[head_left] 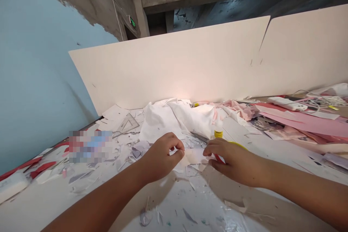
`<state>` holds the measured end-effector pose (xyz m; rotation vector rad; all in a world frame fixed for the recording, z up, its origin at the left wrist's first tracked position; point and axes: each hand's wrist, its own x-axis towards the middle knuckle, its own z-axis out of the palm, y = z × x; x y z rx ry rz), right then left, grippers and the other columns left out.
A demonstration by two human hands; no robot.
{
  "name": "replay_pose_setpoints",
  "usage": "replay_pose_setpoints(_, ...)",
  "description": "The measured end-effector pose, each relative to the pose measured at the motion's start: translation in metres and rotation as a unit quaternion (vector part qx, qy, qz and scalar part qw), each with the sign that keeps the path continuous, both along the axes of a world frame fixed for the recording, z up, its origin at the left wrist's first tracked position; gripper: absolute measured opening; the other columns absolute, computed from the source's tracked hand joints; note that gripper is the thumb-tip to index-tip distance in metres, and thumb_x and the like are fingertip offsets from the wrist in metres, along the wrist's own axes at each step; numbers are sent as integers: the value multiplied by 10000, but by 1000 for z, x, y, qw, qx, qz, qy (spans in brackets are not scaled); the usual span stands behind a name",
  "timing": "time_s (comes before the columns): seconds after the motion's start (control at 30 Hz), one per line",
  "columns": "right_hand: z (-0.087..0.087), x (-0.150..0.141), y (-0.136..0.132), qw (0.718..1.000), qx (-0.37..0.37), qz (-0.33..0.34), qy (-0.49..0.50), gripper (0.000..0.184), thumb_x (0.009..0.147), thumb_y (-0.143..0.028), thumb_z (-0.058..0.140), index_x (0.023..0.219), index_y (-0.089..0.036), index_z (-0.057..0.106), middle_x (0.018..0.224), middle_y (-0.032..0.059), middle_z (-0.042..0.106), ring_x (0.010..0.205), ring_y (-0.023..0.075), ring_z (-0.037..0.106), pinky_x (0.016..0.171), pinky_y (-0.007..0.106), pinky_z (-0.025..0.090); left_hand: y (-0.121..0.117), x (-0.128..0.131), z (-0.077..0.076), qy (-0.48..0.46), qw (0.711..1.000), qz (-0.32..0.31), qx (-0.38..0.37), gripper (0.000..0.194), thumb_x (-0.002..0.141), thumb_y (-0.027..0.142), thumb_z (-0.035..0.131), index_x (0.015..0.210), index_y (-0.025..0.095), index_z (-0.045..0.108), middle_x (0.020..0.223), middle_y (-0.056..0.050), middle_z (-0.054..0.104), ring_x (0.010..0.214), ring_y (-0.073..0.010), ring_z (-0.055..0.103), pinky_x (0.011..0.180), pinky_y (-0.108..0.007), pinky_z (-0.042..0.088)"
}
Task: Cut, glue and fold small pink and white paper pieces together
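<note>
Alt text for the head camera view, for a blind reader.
Left hand and right hand meet over pale paper on a white table littered with paper scraps. A yellow-banded bottle and crumpled white cloth lie beyond, before a cream board.

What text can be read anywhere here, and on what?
Nothing is legible in this view.
Green lit sign above the doorway: too small to read.
Small bottle with a yellow band: any label is too blurred to read.
Clear set square: any markings are too small to read.

Small cream paper scrap (194, 156): matt. Crumpled white cloth (174, 117): soft. White worktop (174, 203): glossy. Upright cream board (174, 69): smooth, matt.
</note>
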<state>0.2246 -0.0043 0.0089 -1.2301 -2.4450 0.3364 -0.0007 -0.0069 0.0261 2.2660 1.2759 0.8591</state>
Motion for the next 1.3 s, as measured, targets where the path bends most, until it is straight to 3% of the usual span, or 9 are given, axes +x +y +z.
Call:
replay_pose_setpoints(0.17,-11,8,0,994,79,53,-45,195,793,-126,437,867,-211,597,865,50,591,885,203,496,755,327,397,13,7,5,11,1000,-22,-12,152,706,266,495,642,216,623,802,-25,565,667,-144,523,521,-225,400)
replay_pose_setpoints(0.4,-19,13,-6,991,95,41,-87,210,792,-159,446,921,-215,602,894,69,576,929,238,479,811,395,387,51,23,-4,36,993,-70,-88,111,619,222,536,590,203,641,838,-21,555,538,-101,472,455,-213,358)
replay_pose_setpoints(0.6,-24,15,-5,992,81,44,-90,210,805,-191,436,912,-217,615,882,81,576,914,245,489,806,401,390,75,25,-12,41,978,-86,-186,78,572,240,576,586,205,644,678,-5,559,500,-106,421,430,-216,298)
replay_pose_setpoints(0.93,-25,16,-4,992,75,51,-86,235,794,-163,431,936,-219,611,906,74,573,911,235,476,804,388,383,77,35,-2,67,964,-128,-225,59,567,214,573,523,209,613,663,16,560,605,-131,482,538,-233,358)
replay_pose_setpoints(1.3,-26,15,-4,993,64,54,-81,241,780,-143,440,936,-220,607,909,64,572,905,229,459,803,388,380,82,34,-6,103,955,-122,-251,53,577,212,560,563,212,610,723,13,580,736,-164,505,666,-267,376)
